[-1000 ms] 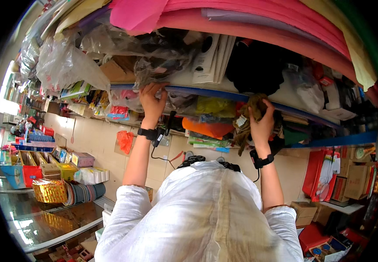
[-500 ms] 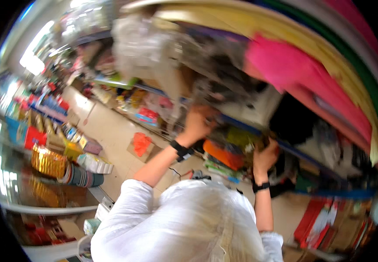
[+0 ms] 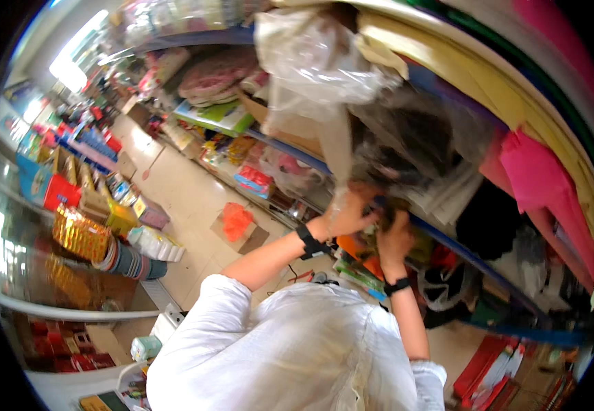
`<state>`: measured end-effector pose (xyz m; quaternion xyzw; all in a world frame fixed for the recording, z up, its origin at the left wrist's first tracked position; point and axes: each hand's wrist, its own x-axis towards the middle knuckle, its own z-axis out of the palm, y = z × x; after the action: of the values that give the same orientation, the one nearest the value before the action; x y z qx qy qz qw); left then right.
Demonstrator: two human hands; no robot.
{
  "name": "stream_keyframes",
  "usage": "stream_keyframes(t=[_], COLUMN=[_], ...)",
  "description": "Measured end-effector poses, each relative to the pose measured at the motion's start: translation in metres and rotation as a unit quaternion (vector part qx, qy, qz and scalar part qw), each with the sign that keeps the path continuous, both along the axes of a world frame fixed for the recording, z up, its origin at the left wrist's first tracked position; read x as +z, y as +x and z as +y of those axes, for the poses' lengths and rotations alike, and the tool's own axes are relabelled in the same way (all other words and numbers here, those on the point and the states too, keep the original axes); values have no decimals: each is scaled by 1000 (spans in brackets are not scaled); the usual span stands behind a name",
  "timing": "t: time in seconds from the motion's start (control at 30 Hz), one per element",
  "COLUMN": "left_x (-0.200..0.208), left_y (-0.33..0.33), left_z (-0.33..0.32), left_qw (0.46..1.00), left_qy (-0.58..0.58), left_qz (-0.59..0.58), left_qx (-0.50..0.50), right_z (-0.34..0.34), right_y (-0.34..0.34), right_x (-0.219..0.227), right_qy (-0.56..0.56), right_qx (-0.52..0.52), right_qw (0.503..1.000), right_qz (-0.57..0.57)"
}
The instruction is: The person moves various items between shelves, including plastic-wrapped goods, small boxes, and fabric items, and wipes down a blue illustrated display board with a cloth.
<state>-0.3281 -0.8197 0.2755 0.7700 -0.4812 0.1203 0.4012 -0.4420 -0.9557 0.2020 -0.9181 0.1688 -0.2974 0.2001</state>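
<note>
My left hand and my right hand are close together at the blue front edge of a shelf. Between them is a dark, olive-green item, blurred and partly hidden by my fingers. My right fingers are bent around its lower side. The left fingers curl at a dark part beside it; what they grip is too smeared to name. Just below my hands shows a bright orange item. A strip of clear plastic hangs down to my left hand. Each wrist wears a black band.
Clear plastic bags bulge from the upper shelf. Yellow cloth and pink cloth hang at the right. Left, across a tiled aisle, stand stacked buckets and a gold basket. A cardboard box sits on the floor.
My hands, apart before, have come together around the olive-green item. The view has shifted, so the shelves and floor goods appear farther right.
</note>
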Motion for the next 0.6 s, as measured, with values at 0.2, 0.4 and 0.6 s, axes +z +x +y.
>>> stream_keyframes(t=[0.2, 0.4, 0.6], left_x=[9, 2, -4], left_y=[10, 9, 3], left_z=[7, 6, 22], left_qw=[997, 997, 996], left_qy=[60, 33, 67], left_qz=[8, 40, -37], left_qx=[-37, -62, -36], right_z=[19, 2, -36], right_y=[37, 19, -42], right_x=[2, 10, 9], right_qy=[-35, -105, -48], right_qx=[41, 23, -66], right_qw=[993, 993, 997], right_qz=[-103, -54, 4])
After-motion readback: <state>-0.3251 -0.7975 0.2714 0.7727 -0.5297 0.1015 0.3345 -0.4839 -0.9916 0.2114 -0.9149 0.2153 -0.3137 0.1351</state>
